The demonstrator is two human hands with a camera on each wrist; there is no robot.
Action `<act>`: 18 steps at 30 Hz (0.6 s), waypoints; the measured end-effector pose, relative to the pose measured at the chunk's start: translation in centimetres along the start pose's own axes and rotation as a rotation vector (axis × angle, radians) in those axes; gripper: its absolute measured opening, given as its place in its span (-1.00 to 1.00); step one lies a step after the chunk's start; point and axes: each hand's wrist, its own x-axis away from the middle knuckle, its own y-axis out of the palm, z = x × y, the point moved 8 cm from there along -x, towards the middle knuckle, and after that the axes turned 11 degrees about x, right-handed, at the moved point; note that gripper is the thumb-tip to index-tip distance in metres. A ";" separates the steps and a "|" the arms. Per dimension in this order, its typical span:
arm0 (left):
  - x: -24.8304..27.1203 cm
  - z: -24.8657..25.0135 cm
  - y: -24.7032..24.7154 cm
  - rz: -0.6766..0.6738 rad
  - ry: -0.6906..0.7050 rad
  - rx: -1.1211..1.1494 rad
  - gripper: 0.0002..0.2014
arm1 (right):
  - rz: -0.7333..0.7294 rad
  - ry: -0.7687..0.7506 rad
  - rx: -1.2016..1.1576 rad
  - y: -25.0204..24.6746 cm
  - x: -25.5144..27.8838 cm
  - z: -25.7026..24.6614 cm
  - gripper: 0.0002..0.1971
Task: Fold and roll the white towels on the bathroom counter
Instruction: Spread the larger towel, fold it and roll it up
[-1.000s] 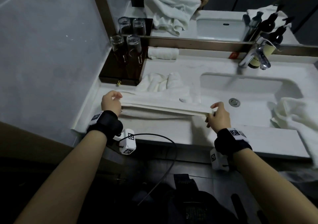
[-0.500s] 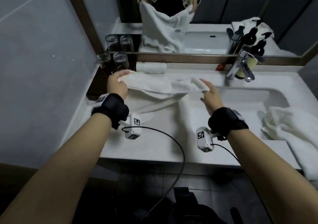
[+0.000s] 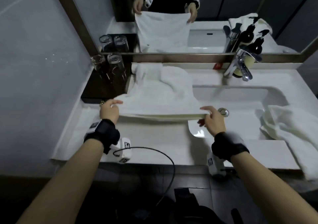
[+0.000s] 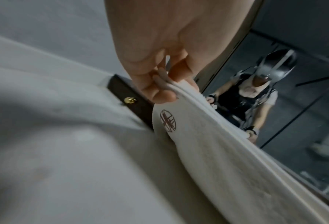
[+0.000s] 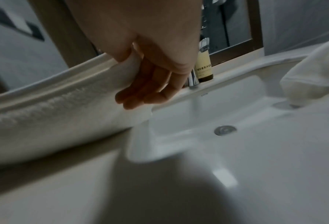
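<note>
A white towel is stretched taut just above the counter, its far end trailing on the counter toward the mirror. My left hand pinches its near-left corner; in the left wrist view the left hand grips the doubled edge of the towel, beside a red logo. My right hand holds the near-right corner over the basin edge. From the right wrist, the right hand has its thumb on top and fingers under the towel. Another crumpled white towel lies at the basin's right.
The sink with a chrome tap and drain is on the right. Two upturned glasses stand on a dark tray at the left, against the mirror. Dark pump bottles stand behind the tap.
Both hands have pulled the towel's near edge back toward me and stretched it flat; half a second ago they were further back near the mirror, with the towel bunched.
</note>
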 end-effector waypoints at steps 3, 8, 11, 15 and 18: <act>1.7 -5.7 -1.1 -0.065 -0.140 -0.095 -0.62 | -0.085 -0.032 0.320 1.3 2.1 3.0 -0.72; 4.1 -10.6 -2.6 -0.095 -0.293 -0.125 -0.62 | -0.212 -0.067 0.568 2.3 4.6 5.7 -0.69; 5.0 -11.8 -3.3 -0.049 -0.298 -0.169 -0.57 | -0.209 -0.151 0.756 2.4 5.8 5.9 -0.71; 6.9 -11.3 -3.3 -0.029 -0.183 -0.322 -0.59 | -0.200 -0.156 0.783 2.6 6.8 6.1 -0.74; 8.1 -11.0 -2.9 -0.071 -0.131 -0.314 -0.68 | -0.180 -0.217 0.709 3.1 8.0 5.5 -0.79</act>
